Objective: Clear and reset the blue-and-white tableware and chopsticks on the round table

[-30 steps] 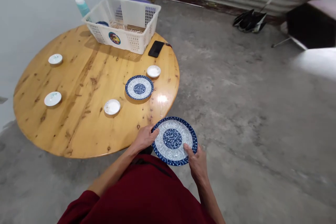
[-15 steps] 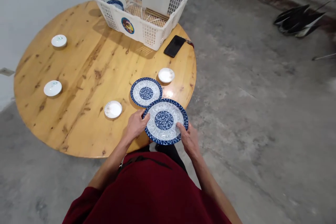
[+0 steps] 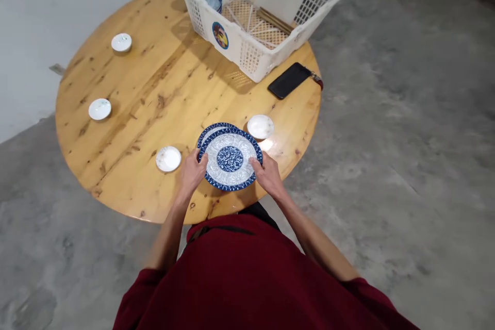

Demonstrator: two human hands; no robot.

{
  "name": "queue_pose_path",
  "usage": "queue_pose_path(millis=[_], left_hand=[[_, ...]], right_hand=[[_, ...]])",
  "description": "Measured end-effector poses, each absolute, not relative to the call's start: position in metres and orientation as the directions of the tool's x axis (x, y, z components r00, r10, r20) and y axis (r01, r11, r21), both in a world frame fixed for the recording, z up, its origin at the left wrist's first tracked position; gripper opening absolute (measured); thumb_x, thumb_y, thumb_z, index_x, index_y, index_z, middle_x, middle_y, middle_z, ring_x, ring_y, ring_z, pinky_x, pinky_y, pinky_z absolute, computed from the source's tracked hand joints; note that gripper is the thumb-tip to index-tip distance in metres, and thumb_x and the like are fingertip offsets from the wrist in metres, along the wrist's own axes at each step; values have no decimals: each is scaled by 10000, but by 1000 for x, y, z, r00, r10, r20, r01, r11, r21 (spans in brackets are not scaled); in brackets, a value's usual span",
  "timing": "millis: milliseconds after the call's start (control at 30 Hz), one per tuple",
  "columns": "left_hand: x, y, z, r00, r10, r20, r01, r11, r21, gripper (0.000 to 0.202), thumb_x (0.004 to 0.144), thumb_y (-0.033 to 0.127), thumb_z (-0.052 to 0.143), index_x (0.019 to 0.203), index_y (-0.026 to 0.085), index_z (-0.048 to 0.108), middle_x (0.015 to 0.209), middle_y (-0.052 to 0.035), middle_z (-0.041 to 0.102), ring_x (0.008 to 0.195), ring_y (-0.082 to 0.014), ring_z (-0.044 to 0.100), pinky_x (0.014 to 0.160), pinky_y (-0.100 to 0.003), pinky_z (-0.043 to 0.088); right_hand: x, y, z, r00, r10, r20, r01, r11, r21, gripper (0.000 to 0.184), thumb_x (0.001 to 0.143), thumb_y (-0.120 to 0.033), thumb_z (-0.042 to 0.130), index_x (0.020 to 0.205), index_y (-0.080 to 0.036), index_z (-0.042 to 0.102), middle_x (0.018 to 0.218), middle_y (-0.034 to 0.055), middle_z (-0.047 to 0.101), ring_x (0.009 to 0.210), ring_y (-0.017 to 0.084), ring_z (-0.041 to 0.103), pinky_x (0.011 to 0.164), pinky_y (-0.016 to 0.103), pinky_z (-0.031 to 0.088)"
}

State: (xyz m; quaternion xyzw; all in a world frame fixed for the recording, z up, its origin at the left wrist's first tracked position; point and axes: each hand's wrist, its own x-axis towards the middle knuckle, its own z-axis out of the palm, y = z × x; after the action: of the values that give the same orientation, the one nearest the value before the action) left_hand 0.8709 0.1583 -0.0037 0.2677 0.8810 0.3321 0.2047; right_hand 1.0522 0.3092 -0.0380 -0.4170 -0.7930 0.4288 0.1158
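Between my two hands I hold a blue-and-white patterned plate [image 3: 230,159], face up near the table's front edge. My left hand [image 3: 193,169] grips its left rim with the thumb on top. On the opposite rim, my right hand [image 3: 267,171] is closed in the same way. Behind and partly beneath it shows a second plate [image 3: 215,128] of the same pattern, mostly covered; whether the two touch I cannot tell. A small white dish [image 3: 260,127] sits just beyond my right hand. To the left of my left hand lies another small white dish [image 3: 168,159].
The round wooden table [image 3: 154,118] also bears two white dishes, a nearer dish [image 3: 99,109] and a farther dish [image 3: 121,42]. At the back stands a white plastic basket [image 3: 247,54] with blue bowls [image 3: 210,0] and chopsticks [image 3: 275,20]. A black phone [image 3: 289,81] lies beside it.
The held plate has moved forward over the table and now covers most of the second plate. My head view has shifted, so the table and basket appear farther right.
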Motion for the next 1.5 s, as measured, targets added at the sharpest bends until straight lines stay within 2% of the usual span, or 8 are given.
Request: queue_pose_path(millis=[233,467,733,1033,1267,1500], left_hand=[[863,176,-9,-833,512,-211,280,718,637,233,914,282,497,695,204,490,641,12,478,632,-154,437,626,-285,289],[852,186,-10,-846,473,-245,262,770,581,221,899,276,493,691,206,516,698,-23,571,759,-204,554,695,-290,367],[844,193,-18,-857,423,-293,260,848,462,171,912,259,484,820,202,616,870,-103,665,916,-286,639,803,-333,417],[838,196,-26,-852,424,-307,295,873,387,209,925,255,503,1037,179,661,1051,-161,700,1067,-346,648,889,-408,467],[834,197,-29,-846,462,-267,349,857,380,230,932,243,501,1084,168,657,1102,-173,690,1065,-344,644,911,-411,466],[835,197,-32,-847,468,-252,367,859,358,243,947,257,493,1073,174,683,1091,-173,674,1050,-341,636,881,-394,466]], right_hand=[[1027,350,-51,-744,630,-223,593,467,-656,423,939,-495,370,1068,-164,599,926,176,730,882,348,649,746,382,456],[1010,360,-48,-755,551,-357,654,586,-479,444,996,-443,365,1217,-114,565,969,182,742,908,345,674,769,362,456],[999,362,-48,-763,526,-376,646,591,-484,606,994,-410,379,1508,-90,359,1185,185,737,1073,362,679,876,404,497],[990,366,-46,-750,496,-437,658,627,-418,629,999,-420,369,1518,-64,372,1211,215,726,1111,382,677,893,432,515],[986,368,-45,-736,482,-476,663,653,-365,600,1011,-446,368,1483,-76,411,1128,216,743,1079,385,689,883,426,511],[984,367,-44,-727,469,-501,662,674,-329,595,1024,-456,355,1477,-75,408,1128,224,738,1073,392,691,877,430,507]])
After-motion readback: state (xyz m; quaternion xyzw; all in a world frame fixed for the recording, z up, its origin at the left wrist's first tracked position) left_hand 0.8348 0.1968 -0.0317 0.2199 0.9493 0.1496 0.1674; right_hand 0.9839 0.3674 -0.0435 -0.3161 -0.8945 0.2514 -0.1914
